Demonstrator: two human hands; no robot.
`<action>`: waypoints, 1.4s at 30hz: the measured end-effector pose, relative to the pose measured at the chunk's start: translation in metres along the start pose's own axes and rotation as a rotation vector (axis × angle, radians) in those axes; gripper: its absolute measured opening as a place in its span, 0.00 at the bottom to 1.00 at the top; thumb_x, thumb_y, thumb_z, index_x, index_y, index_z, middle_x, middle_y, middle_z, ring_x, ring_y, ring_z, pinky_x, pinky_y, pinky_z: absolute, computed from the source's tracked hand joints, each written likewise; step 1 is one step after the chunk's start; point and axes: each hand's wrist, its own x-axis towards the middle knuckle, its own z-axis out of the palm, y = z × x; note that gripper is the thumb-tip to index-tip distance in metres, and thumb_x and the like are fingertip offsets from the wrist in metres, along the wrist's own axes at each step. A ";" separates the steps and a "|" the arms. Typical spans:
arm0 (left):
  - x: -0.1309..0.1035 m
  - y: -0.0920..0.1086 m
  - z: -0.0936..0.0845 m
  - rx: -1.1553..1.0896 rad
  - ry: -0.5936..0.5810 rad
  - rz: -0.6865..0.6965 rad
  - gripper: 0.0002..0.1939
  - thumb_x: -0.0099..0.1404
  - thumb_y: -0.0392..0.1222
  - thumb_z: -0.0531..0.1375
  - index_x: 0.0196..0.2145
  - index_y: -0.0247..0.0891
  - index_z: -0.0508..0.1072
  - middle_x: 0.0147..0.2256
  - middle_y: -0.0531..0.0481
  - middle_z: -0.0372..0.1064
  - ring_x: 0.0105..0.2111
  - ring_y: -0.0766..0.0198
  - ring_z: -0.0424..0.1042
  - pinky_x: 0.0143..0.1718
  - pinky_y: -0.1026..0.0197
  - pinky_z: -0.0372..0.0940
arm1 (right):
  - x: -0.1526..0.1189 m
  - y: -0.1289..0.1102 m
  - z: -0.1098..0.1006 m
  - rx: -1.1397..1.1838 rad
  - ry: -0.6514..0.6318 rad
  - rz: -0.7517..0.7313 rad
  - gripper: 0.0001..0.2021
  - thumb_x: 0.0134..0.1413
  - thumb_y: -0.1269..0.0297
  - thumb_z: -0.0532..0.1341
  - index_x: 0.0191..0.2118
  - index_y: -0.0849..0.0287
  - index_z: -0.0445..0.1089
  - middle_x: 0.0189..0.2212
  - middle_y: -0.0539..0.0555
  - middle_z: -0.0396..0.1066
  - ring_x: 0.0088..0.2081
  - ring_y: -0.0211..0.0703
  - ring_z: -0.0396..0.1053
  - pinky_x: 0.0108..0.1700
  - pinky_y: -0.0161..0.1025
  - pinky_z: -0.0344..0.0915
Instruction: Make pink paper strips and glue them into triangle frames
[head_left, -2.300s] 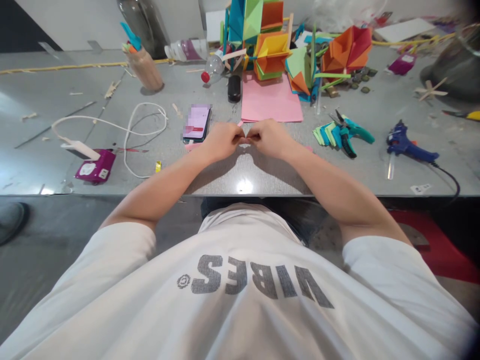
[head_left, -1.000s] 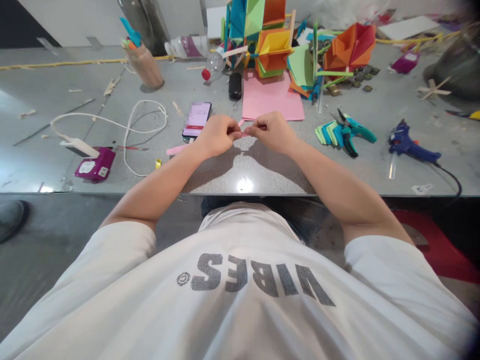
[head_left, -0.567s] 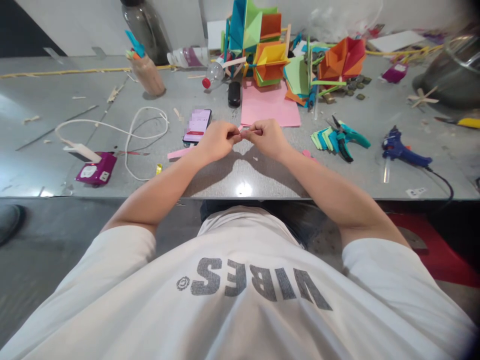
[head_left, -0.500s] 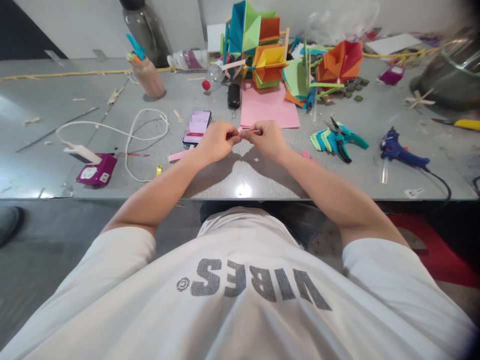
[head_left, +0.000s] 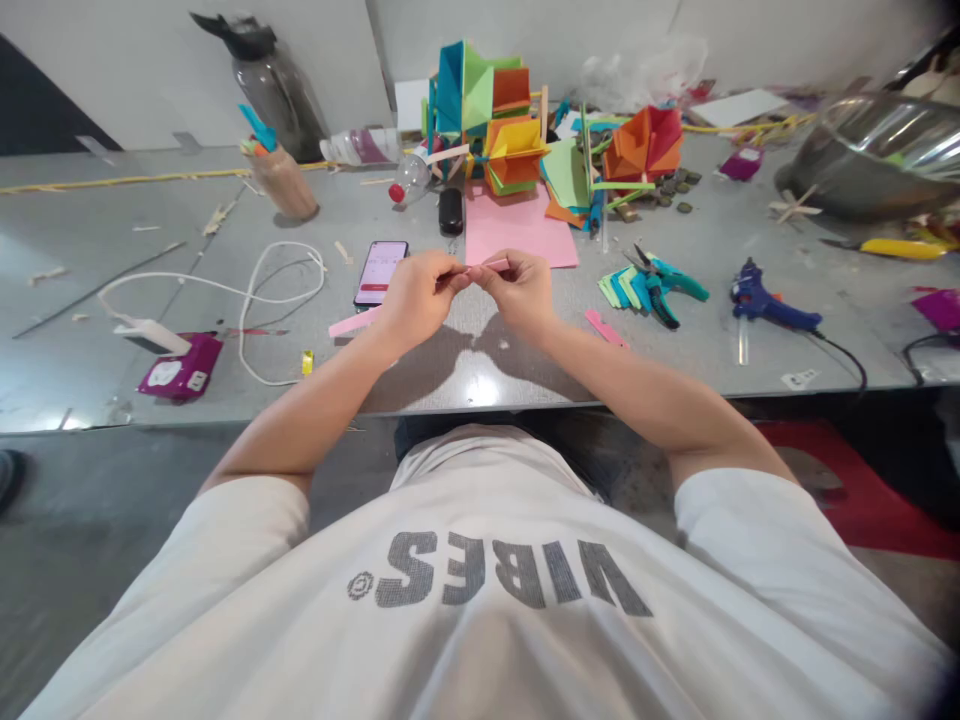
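My left hand [head_left: 424, 298] and my right hand [head_left: 520, 292] meet fingertip to fingertip above the table. Both are closed in a pinch on a small pink paper strip [head_left: 493, 267], whose middle is partly covered by my fingers. Just beyond them lies a stack of pink paper sheets [head_left: 517, 225]. Another pink strip [head_left: 352, 323] rests by my left wrist, beside a phone [head_left: 380, 270] with a lit screen. To the right of my right forearm is a folded pink paper piece [head_left: 606, 328]. Green and blue folded paper pieces [head_left: 624, 287] lie next to teal-handled pliers [head_left: 666, 288].
Colourful folded-paper structures [head_left: 480, 95] stand at the back. On the right are a blue glue gun [head_left: 772, 298], a yellow-handled knife [head_left: 900, 248] and a metal bowl [head_left: 840, 165]. A purple charger [head_left: 182, 366] with a white cable, a wooden cup [head_left: 285, 185] and a dark bottle [head_left: 277, 100] stand left.
The camera view has tilted and shifted, so the table appears lower and further left. My hands stay together, and more of the pink strip shows above my right fingers.
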 end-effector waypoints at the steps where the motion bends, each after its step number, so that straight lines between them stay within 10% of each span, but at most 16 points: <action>1: -0.001 0.000 0.000 -0.001 0.030 0.045 0.16 0.79 0.52 0.64 0.36 0.41 0.82 0.32 0.47 0.76 0.33 0.59 0.70 0.38 0.53 0.62 | -0.001 -0.001 0.000 0.013 0.004 -0.050 0.36 0.49 0.22 0.74 0.29 0.55 0.72 0.27 0.50 0.71 0.32 0.40 0.65 0.37 0.41 0.66; 6: -0.005 -0.007 0.001 0.065 0.184 0.255 0.20 0.83 0.55 0.59 0.39 0.43 0.83 0.36 0.43 0.76 0.38 0.55 0.73 0.42 0.50 0.65 | -0.006 -0.004 -0.005 0.030 -0.017 -0.192 0.37 0.51 0.20 0.72 0.31 0.55 0.72 0.26 0.48 0.70 0.31 0.37 0.65 0.35 0.39 0.65; 12: -0.005 -0.034 -0.002 0.218 0.208 0.418 0.16 0.82 0.55 0.59 0.45 0.49 0.86 0.38 0.42 0.78 0.44 0.50 0.73 0.51 0.41 0.64 | 0.000 -0.009 -0.017 0.263 -0.363 0.157 0.38 0.61 0.20 0.65 0.30 0.58 0.74 0.22 0.50 0.69 0.22 0.35 0.65 0.23 0.35 0.58; 21: -0.007 -0.056 0.007 0.161 0.321 0.274 0.10 0.75 0.56 0.67 0.47 0.55 0.86 0.53 0.42 0.82 0.60 0.39 0.74 0.69 0.26 0.52 | 0.006 -0.009 -0.026 0.356 -0.609 0.297 0.28 0.49 0.40 0.84 0.32 0.59 0.74 0.28 0.49 0.74 0.25 0.33 0.69 0.26 0.32 0.63; 25: -0.009 -0.046 0.014 -0.099 0.560 0.101 0.29 0.66 0.63 0.75 0.59 0.50 0.80 0.66 0.37 0.71 0.72 0.35 0.65 0.72 0.33 0.59 | 0.008 0.000 -0.021 0.258 -0.467 0.164 0.26 0.55 0.42 0.81 0.33 0.58 0.74 0.26 0.49 0.74 0.27 0.35 0.71 0.29 0.33 0.64; 28: -0.005 -0.034 0.022 -0.483 0.460 -0.031 0.35 0.65 0.72 0.73 0.58 0.47 0.78 0.54 0.40 0.78 0.54 0.50 0.79 0.55 0.48 0.74 | 0.007 0.006 -0.014 0.158 -0.321 0.079 0.21 0.59 0.46 0.78 0.34 0.57 0.74 0.26 0.49 0.75 0.28 0.36 0.69 0.32 0.35 0.65; 32: 0.000 -0.022 0.032 -0.772 0.135 -0.193 0.33 0.64 0.75 0.73 0.35 0.39 0.80 0.29 0.48 0.77 0.30 0.64 0.76 0.34 0.60 0.69 | 0.001 0.009 -0.006 0.049 -0.211 0.009 0.17 0.62 0.51 0.75 0.34 0.56 0.73 0.29 0.50 0.77 0.32 0.39 0.71 0.38 0.39 0.67; 42: 0.000 -0.011 0.032 -0.806 0.181 -0.256 0.22 0.65 0.55 0.79 0.26 0.38 0.78 0.24 0.52 0.74 0.25 0.69 0.71 0.29 0.64 0.66 | 0.005 0.012 -0.011 -0.046 -0.481 0.155 0.08 0.68 0.65 0.70 0.35 0.60 0.78 0.30 0.52 0.80 0.30 0.38 0.72 0.37 0.37 0.69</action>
